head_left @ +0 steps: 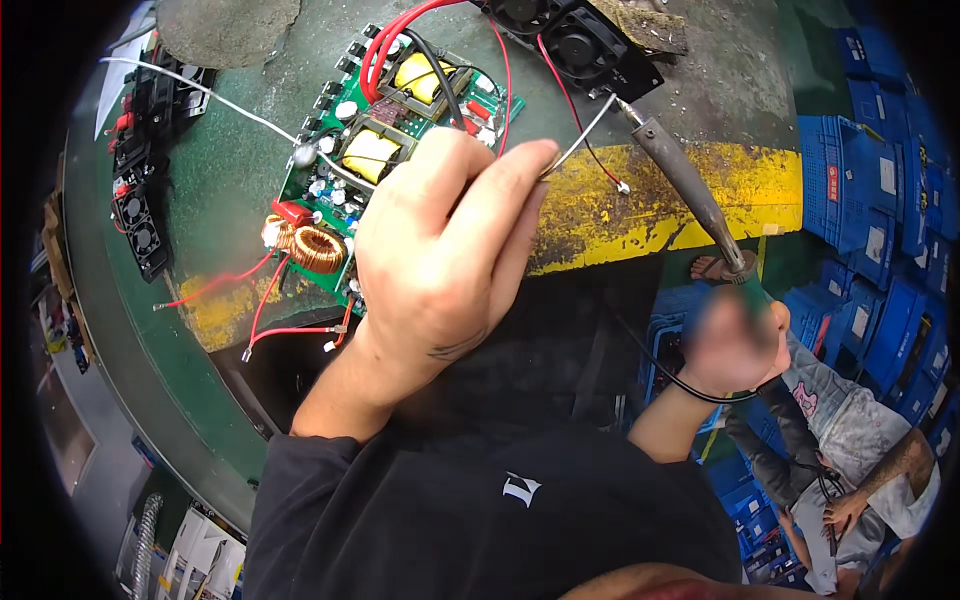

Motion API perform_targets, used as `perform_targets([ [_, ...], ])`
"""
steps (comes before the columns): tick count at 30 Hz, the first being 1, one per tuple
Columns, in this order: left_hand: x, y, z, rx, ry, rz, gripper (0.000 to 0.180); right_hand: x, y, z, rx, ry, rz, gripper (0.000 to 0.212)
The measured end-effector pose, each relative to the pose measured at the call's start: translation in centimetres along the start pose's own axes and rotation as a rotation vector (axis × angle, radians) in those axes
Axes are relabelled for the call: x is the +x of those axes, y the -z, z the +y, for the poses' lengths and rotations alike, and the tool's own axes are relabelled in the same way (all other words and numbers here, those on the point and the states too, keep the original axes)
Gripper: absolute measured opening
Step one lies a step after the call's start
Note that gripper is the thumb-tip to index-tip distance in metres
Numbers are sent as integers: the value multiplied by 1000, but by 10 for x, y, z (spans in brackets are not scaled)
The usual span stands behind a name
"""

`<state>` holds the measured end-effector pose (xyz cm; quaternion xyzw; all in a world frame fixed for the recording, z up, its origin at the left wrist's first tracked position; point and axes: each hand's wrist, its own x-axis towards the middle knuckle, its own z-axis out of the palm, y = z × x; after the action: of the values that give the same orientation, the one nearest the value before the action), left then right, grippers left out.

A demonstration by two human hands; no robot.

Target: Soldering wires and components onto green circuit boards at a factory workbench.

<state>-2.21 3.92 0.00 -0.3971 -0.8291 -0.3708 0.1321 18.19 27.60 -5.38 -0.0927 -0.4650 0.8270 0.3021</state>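
My left hand (pixel 445 250) pinches solder wire (pixel 578 135) over the green circuit board (pixel 400 130) at the bench edge; my right hand (pixel 735 340), blurred, grips the soldering iron (pixel 685 180), tip meeting the wire beside black fans (pixel 575 40).

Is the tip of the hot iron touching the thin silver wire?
Touching. In the head view the soldering iron tip meets the end of the silver wire pinched in the left hand.

I worked at a dark green workbench (pixel 240 170) with worn yellow paint (pixel 680 205) along its edge. Stacked blue plastic crates (pixel 870 180) stood to my right, and another person (pixel 860 450) sat low beside them. Grey floor (pixel 70 420) lay to my left.
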Motion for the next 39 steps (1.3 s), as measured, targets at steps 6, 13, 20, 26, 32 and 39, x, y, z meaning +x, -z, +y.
perform_targets([
  [6,24,16,17,140,47,11,36,-16,2,-6,21,81,23,37],
  [13,78,12,40,344,47,-182,18,-37,1,-16,54,152,73,34],
  [20,92,-19,-1,377,26,-315,21,-49,2,-19,29,187,58,36],
  [26,82,-10,-6,366,-109,-361,18,-54,9,-26,8,228,45,38],
  [32,63,-7,-14,489,-267,-285,20,-59,13,-31,-26,164,12,35],
  [39,79,-4,-18,374,-276,-308,15,-56,-5,-16,-97,242,-56,39],
])
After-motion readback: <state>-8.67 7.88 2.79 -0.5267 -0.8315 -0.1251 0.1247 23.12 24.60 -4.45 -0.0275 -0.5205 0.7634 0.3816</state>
